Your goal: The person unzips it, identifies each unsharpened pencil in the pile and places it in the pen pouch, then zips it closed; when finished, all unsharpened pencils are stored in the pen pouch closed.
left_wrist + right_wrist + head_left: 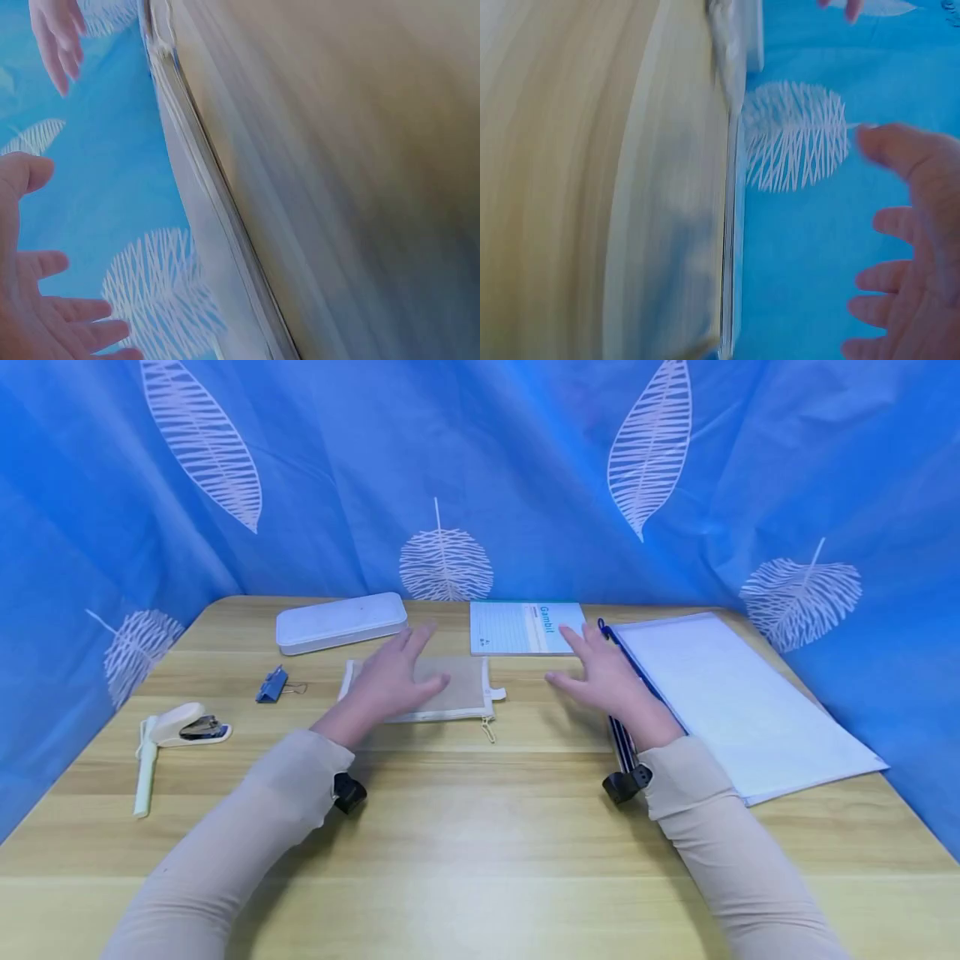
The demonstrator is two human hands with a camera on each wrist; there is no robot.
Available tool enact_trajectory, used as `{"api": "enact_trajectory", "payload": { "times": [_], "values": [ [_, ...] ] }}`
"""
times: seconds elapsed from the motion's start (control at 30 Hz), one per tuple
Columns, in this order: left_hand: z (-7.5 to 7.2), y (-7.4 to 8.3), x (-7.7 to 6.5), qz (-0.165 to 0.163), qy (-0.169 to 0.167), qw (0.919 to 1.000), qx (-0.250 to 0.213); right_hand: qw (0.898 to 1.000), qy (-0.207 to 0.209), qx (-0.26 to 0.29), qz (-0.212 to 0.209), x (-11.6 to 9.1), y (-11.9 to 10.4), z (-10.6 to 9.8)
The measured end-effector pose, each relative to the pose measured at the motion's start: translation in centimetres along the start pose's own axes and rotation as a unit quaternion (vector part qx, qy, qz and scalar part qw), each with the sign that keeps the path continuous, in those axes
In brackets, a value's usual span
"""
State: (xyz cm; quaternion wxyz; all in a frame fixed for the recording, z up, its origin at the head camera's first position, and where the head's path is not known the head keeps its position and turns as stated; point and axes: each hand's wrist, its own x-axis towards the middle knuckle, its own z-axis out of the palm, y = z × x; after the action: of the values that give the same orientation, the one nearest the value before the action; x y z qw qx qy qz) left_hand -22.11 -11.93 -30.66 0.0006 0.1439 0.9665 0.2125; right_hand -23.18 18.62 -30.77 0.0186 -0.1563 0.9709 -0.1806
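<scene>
In the head view my left hand [390, 681] hovers with spread fingers over a beige mesh zip pouch [461, 685], covering part of it. Across from it, my right hand [603, 672] is held above the table, thumb and fingers apart, close to the notebook [517, 628] with "Gambit" on its cover and the blue-edged white document folder [735, 693]. Neither hand holds anything. Both wrist views show the fingers stretched out in the air: the left hand [45, 300] at lower left, the right hand [919, 262] at the right.
A white pencil case [341, 622] lies at the back left. Nearer are a blue binder clip [272, 685], a white stapler [183, 727] and a pale green stick-like item [146, 772]. Dark striped items [622, 743] lie partly hidden beneath the right forearm. A blue leaf-patterned curtain [525, 468] hangs behind the table.
</scene>
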Motion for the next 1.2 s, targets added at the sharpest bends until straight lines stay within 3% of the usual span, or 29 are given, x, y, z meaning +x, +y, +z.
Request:
{"api": "enact_trajectory", "payload": {
  "times": [0.23,0.43,0.73,0.9,1.2],
  "values": [
    [1.6,1.7,-0.4,0.032,-0.041,0.9953,-0.082,0.996,-0.029,0.063,-0.048,0.4,-2.8,1.7],
    [2.9,2.8,-0.5,0.035,-0.078,0.9888,-0.122,0.99,-0.047,0.113,-0.063,0.9,-4.4,3.2],
    [4.4,3.7,-0.1,0.014,-0.134,0.9813,-0.137,0.972,-0.087,0.213,-0.05,1.7,-5.0,5.5],
    [4.9,3.4,0.4,-0.007,-0.138,0.9784,-0.154,0.962,-0.084,0.257,-0.046,2.3,-4.6,6.7],
    [5.5,3.5,0.5,-0.014,-0.152,0.9808,-0.122,0.965,-0.048,0.254,-0.05,2.4,-4.1,8.5]
  ]
}}
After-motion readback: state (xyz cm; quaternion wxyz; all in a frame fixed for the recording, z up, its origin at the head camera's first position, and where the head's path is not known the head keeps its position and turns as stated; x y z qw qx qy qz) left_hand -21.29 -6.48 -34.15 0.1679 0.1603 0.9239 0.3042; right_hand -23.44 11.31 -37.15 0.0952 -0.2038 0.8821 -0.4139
